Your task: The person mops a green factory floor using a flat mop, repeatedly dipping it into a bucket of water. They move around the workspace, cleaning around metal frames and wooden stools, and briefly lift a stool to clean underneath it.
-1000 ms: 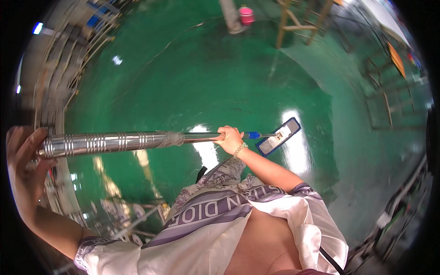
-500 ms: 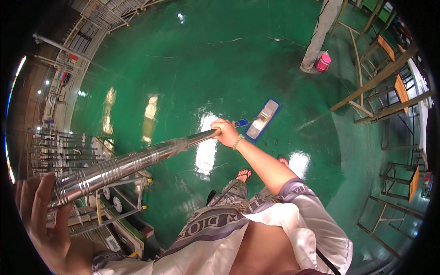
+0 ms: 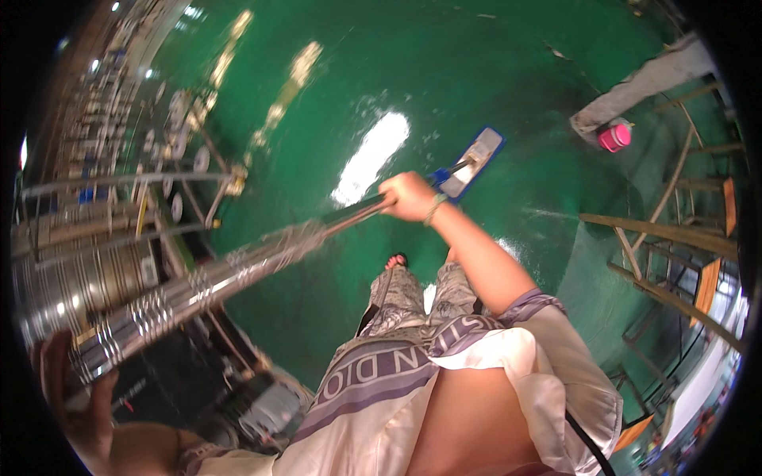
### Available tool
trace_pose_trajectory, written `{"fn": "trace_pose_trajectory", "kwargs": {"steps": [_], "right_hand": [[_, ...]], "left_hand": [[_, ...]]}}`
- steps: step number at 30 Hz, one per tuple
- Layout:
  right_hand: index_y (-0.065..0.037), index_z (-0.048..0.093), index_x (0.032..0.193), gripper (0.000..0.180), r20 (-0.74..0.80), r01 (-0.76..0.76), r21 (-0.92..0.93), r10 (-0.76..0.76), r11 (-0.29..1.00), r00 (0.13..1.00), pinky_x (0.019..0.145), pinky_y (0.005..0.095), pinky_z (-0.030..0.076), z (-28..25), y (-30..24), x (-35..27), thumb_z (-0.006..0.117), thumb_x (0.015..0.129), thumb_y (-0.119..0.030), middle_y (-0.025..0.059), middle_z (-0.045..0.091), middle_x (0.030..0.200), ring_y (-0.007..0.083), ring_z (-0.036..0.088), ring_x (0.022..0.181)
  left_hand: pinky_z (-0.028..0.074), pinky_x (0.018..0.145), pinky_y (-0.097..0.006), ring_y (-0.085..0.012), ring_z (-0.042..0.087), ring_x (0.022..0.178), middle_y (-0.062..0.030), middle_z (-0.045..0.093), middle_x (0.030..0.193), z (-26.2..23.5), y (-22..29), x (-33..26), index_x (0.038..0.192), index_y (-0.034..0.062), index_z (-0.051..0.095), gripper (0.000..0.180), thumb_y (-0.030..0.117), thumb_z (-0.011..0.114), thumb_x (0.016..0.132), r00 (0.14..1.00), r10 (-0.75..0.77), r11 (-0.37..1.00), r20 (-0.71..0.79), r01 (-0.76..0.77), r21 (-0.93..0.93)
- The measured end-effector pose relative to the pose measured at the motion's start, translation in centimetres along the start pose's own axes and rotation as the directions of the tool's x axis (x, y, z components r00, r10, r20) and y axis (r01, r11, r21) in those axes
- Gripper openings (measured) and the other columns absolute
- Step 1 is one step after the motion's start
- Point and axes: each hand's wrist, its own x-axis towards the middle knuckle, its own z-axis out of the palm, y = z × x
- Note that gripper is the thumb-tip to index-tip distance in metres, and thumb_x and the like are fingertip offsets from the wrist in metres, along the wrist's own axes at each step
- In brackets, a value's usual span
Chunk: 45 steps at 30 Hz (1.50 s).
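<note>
A flat mop with a shiny metal handle (image 3: 214, 282) slants across the view from lower left to upper right. Its thick upper end rests in my left hand (image 3: 83, 412), whose fingers curl around it at the left rim, dark and partly blurred. Further down, my right hand (image 3: 409, 197) is closed around the thinner part of the pole, just above a blue joint (image 3: 439, 176). The mop head (image 3: 486, 151), a flat pad with a blue border and pale top, lies on the green floor (image 3: 476, 63) ahead of my feet.
At the left stand a metal rack (image 3: 119, 186) and a large shiny metal cylinder (image 3: 79, 289). A concrete pillar (image 3: 635, 91) rises at the upper right, with a pink bucket (image 3: 614, 137) at its base. Wooden-framed furniture (image 3: 667, 230) lines the right side.
My view has swung, so the pillar and pink bucket sit further right and the left racks loom closer. The mop head appears slightly higher and to the right. Both hands keep their hold.
</note>
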Motion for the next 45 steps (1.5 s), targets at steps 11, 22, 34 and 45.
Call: {"fn": "trace_pose_trajectory", "kwargs": {"steps": [11, 22, 34, 45], "right_hand": [[-0.013, 0.062, 0.078, 0.03, -0.032, -0.12, -0.152, 0.116, 0.981, 0.993, 0.095, 0.0659, 0.022, 14.2, 1.2, -10.8, 0.075, 0.067, -0.038, 0.0141, 0.06, 0.107, 0.0372, 0.045, 0.112], [-0.019, 0.065, 0.08, 0.035, 0.678, 0.247, 0.045, -0.211, 0.968, 0.704, 0.087, 0.0723, 0.02, 37.7, -15.2, -30.2, 0.076, 0.059, -0.044, 0.0037, 0.061, 0.102, 0.0323, 0.048, 0.107], [-0.015, 0.059, 0.079, 0.032, 0.874, 0.175, 0.198, -0.254, 0.965, 0.414, 0.085, 0.0779, 0.02, 34.6, -18.3, -41.3, 0.076, 0.064, -0.037, 0.0, 0.062, 0.09, 0.0292, 0.05, 0.103], [-0.013, 0.055, 0.075, 0.033, 0.482, -0.1, -0.075, 0.124, 0.992, 0.867, 0.084, 0.0702, 0.023, 10.0, -3.6, -43.4, 0.076, 0.066, -0.036, -0.0013, 0.055, 0.08, 0.0275, 0.048, 0.097]], "left_hand": [[0.042, 0.063, -0.036, -0.0259, 0.056, 0.068, -0.0094, 0.057, 0.073, 8.2, 6.1, -16.3, 0.091, 0.0019, 0.062, 0.054, 0.032, 0.079, 0.05, 0.991, -0.046, 0.983, 0.123, 0.023, 0.185], [0.039, 0.062, -0.037, -0.0273, 0.051, 0.061, -0.0071, 0.051, 0.066, 5.9, 9.0, -54.5, 0.079, 0.0052, 0.058, 0.047, 0.045, 0.073, 0.058, 0.736, -0.6, 0.795, 0.312, 0.508, 0.331], [0.044, 0.043, -0.028, -0.0158, 0.055, 0.047, -0.0094, 0.061, 0.06, -3.0, 12.5, -60.5, 0.079, 0.0007, 0.067, 0.041, 0.031, 0.086, 0.059, 0.662, -0.59, 0.799, 0.462, 0.561, 0.218], [0.046, 0.054, -0.036, -0.026, 0.059, 0.058, -0.0062, 0.063, 0.073, -1.4, 21.1, -44.9, 0.083, 0.008, 0.068, 0.037, 0.038, 0.078, 0.064, 0.952, 0.133, 0.971, 0.275, -0.181, 0.156]]}}
